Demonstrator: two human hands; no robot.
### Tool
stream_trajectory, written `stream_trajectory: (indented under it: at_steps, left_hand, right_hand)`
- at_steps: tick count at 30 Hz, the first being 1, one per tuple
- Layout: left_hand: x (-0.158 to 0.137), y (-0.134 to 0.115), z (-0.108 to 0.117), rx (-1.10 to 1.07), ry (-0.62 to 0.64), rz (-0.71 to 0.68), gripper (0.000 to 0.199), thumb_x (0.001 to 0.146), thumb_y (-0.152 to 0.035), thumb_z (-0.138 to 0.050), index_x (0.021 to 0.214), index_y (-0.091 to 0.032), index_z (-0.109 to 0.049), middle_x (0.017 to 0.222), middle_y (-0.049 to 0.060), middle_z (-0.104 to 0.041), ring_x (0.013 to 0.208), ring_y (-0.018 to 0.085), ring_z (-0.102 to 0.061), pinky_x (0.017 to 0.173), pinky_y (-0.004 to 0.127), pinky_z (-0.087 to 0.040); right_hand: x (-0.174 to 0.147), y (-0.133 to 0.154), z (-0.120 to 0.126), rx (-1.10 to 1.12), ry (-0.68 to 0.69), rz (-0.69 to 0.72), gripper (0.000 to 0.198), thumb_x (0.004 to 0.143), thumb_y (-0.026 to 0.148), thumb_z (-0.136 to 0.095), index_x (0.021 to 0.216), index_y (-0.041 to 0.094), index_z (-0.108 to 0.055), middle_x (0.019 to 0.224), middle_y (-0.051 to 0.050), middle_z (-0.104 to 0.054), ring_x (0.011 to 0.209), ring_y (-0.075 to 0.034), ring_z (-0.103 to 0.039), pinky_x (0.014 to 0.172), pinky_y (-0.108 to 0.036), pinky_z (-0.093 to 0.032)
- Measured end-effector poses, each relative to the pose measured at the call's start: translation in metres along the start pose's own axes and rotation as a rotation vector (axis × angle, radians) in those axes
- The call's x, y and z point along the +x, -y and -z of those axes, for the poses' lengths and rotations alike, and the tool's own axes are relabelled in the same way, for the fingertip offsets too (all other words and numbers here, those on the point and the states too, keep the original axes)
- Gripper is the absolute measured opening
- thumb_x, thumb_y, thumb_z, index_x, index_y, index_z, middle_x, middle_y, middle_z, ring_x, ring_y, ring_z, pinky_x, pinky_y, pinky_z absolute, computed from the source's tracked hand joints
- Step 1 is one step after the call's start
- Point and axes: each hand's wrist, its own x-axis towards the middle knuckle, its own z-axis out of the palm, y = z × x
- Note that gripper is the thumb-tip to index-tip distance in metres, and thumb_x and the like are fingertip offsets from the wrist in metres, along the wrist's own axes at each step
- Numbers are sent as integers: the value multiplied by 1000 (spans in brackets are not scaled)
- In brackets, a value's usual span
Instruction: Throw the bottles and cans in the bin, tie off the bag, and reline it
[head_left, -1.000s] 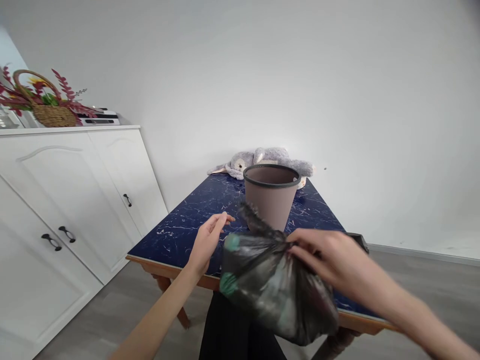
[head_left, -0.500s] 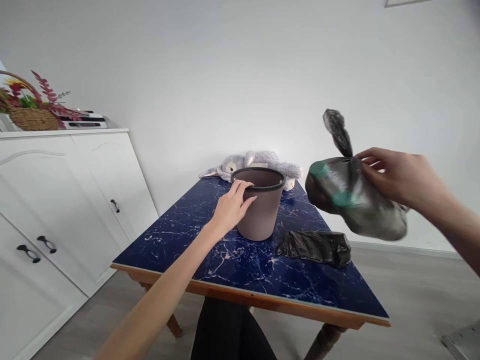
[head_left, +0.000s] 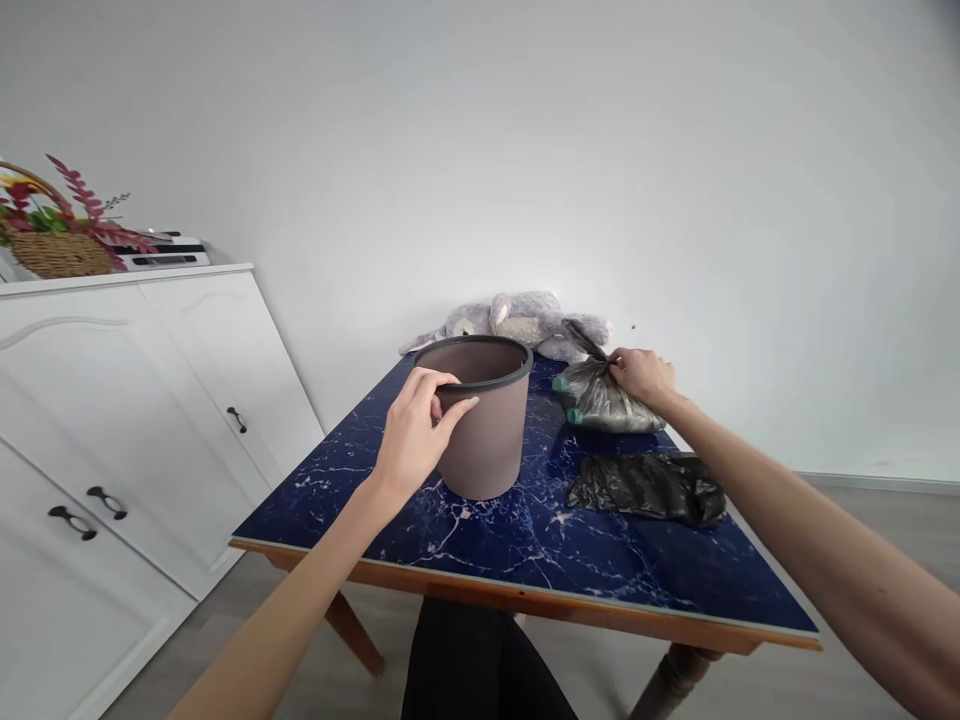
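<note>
My left hand [head_left: 417, 435] grips the near rim of a brown trash can [head_left: 487, 440] with a dark rim, its fingers hooked inside and its thumb outside. The can stands upright on the table; its bottom inside is hidden. My right hand [head_left: 643, 376] pinches the knotted neck of a dark, see-through garbage bag [head_left: 611, 405]. Green bottle caps [head_left: 574, 416] show through that bag, which sits at the table's right back. In front of it lies a folded black plastic bag [head_left: 649, 488], touched by neither hand.
The table [head_left: 480, 570] has a blue marbled top and wooden edge. A grey plush toy [head_left: 517, 318] lies at its back against the wall. To the left stands a white cabinet [head_left: 187, 380] bearing a flower basket [head_left: 60, 252] and a white device [head_left: 169, 255].
The filled garbage bag has come down from the air at the right onto the table, still in my right hand. My left hand has shifted the trash can left and nearer.
</note>
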Motion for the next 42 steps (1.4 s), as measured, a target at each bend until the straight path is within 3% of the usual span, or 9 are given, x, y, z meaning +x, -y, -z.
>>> stream_trajectory:
  at_steps: [4, 9, 12, 15, 18, 20, 24, 32, 42]
  left_hand:
    - [-4, 2, 6, 12, -5, -21, 18, 99, -27, -69, 116, -26, -64, 113, 2, -64, 70, 12, -61, 83, 30, -53]
    - [-14, 0, 6, -1, -5, -69, 30, 103, -25, -62, 133, -29, -58, 137, 7, -61, 76, 12, -66, 96, 35, -55]
    - [-34, 6, 4, 10, -131, -70, 35, 104, -25, -59, 139, -29, -55, 145, 12, -56, 91, 18, -70, 105, 42, -53]
    - [-64, 20, 1, -28, -255, 71, 32, 101, -26, -61, 132, -24, -56, 134, 13, -60, 98, 21, -69, 98, 40, -55]
    - [-96, 37, -4, -116, -111, 337, 19, 96, -25, -57, 114, -22, -61, 105, 6, -69, 82, 18, -67, 77, 31, -53]
    - [-113, 48, -9, -155, 63, 473, 11, 92, -25, -53, 94, -22, -64, 83, 1, -68, 70, 17, -62, 67, 28, -47]
    - [-136, 64, -21, -225, 263, 568, 18, 88, -31, -49, 78, -22, -61, 66, -3, -58, 56, 15, -48, 58, 27, -35]
    - [-149, 68, -30, -258, 264, 626, 18, 87, -34, -50, 77, -23, -61, 59, -5, -44, 52, 14, -38, 55, 25, -30]
    - [-150, 67, -28, -330, 288, 636, 19, 88, -35, -50, 83, -23, -63, 70, -2, -59, 55, 14, -42, 55, 26, -32]
  right_hand:
    - [-4, 18, -21, 18, 34, 13, 33, 97, 27, -56, 123, 21, -76, 122, -19, -75, 113, -32, -69, 90, -41, -48]
    - [-24, 25, -23, 130, 20, 83, 29, 94, 25, -61, 118, 18, -75, 116, -19, -76, 112, -35, -69, 92, -45, -50]
    - [-52, 23, -16, 240, -68, 127, 40, 93, 24, -60, 132, 17, -66, 127, -19, -71, 121, -36, -65, 100, -48, -49]
    - [-103, 21, -11, 379, -152, 156, 39, 97, 27, -53, 134, 16, -59, 132, -19, -67, 125, -33, -62, 105, -46, -49]
    - [-167, 22, -12, 558, -62, 232, 27, 103, 38, -49, 120, 21, -62, 110, -10, -74, 97, -23, -73, 86, -33, -58]
    - [-207, 25, -16, 936, 154, 229, 31, 104, 50, -54, 116, 23, -62, 96, -6, -74, 85, -21, -73, 79, -31, -57]
    - [-255, 34, -38, 1212, 341, 110, 41, 101, 62, -57, 112, 23, -63, 86, -3, -69, 68, -18, -67, 61, -29, -51]
    - [-274, 42, -64, 999, 262, 121, 38, 104, 60, -52, 106, 24, -66, 80, -2, -69, 65, -17, -64, 62, -28, -48]
    - [-273, 35, -67, 1115, 316, 63, 40, 102, 61, -56, 110, 24, -66, 84, -3, -68, 68, -17, -63, 62, -27, -48]
